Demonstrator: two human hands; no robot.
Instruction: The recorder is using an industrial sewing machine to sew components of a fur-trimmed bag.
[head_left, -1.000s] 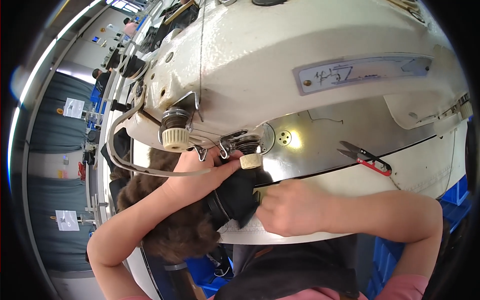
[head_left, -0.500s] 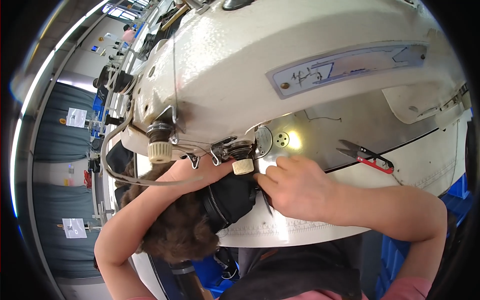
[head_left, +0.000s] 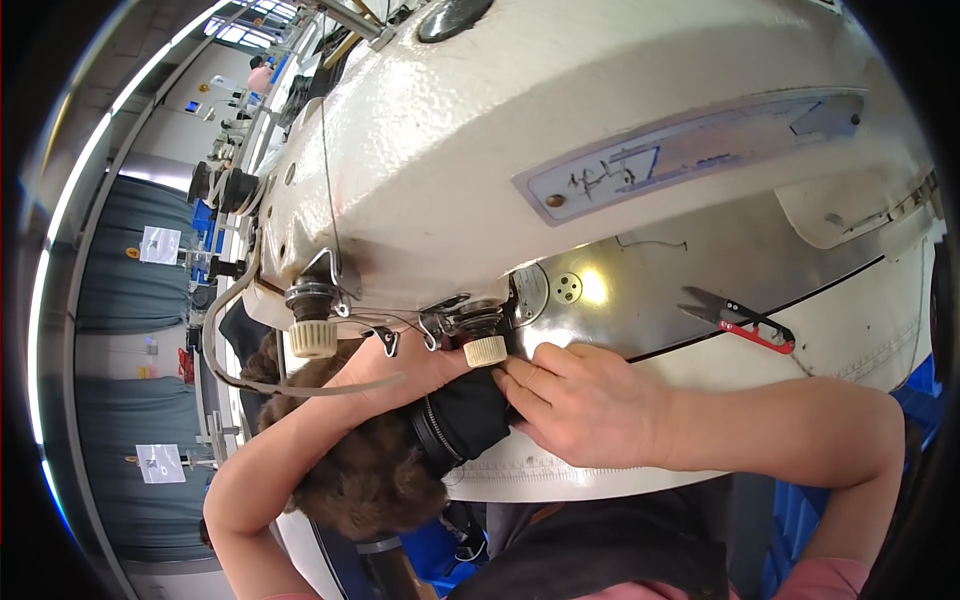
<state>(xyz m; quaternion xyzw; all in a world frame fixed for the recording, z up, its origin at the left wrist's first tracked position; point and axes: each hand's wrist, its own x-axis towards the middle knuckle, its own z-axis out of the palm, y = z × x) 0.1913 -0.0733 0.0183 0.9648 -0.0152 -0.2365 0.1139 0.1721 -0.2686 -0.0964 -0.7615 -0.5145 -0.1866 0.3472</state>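
A black garment piece (head_left: pixel 478 412) with a metal zipper (head_left: pixel 436 428) and brown fur (head_left: pixel 365 470) lies at the head of a white sewing machine (head_left: pixel 420 150). My left hand (head_left: pixel 405 368) reaches behind the tension dial (head_left: pixel 486 351) and rests on the garment; the machine hides its fingertips. Close on the other side, my right hand (head_left: pixel 580 402) has its fingers curled and pinches the black fabric's edge near the needle area. The needle and presser foot are hidden from sight.
Red-handled thread snips (head_left: pixel 742 322) lie on the machine bed, right of my right hand. A bent metal thread guide (head_left: pixel 230 350) curves over my left wrist. Printed ruler marks run along the table's front edge (head_left: pixel 560 485). Blue bins (head_left: pixel 790 520) stand below at the right.
My right hand has shifted slightly down and left, closer along the fabric edge. The dark strip that hung below its fingers no longer shows. The whole view has tilted a little.
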